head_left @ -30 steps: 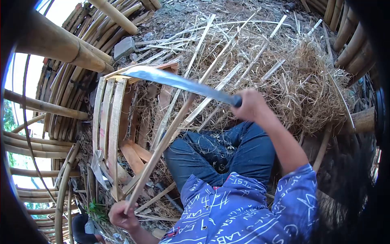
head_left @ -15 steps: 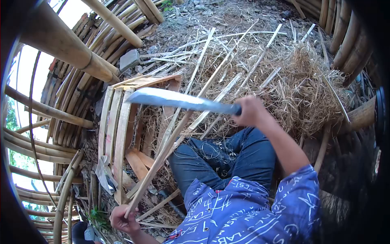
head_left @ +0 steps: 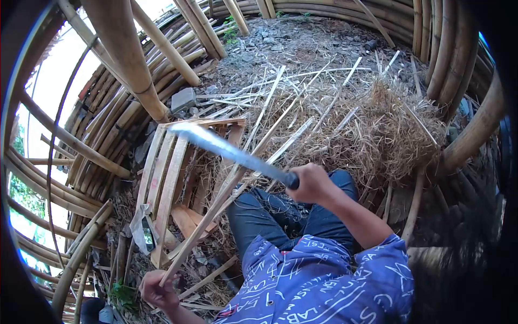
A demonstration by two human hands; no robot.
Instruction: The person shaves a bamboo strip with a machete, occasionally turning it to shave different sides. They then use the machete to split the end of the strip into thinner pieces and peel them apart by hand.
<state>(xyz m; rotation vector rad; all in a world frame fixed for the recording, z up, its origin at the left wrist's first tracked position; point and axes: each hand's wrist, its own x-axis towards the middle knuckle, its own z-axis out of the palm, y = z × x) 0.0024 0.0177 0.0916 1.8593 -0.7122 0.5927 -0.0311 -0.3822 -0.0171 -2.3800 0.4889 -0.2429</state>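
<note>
Machete (head_left: pixel 232 154) clenched, right grip (head_left: pixel 312 183); bamboo strip (head_left: pixel 202 227), left grip (head_left: pixel 156 289).

I count one knife (head_left: pixel 232 154), its blade across the one crate (head_left: pixel 162 183). One long strip (head_left: pixel 216 208) crosses the crate's right side. Two hands: the left hand (head_left: pixel 156 289) below the crate, the right hand (head_left: pixel 310 183) to its right. One grey stone (head_left: pixel 183 99) lies above the crate, and one straw heap (head_left: pixel 388 135) far right of it. Loose slats (head_left: pixel 268 100) and poles (head_left: pixel 124 59) are too many to count.
</note>
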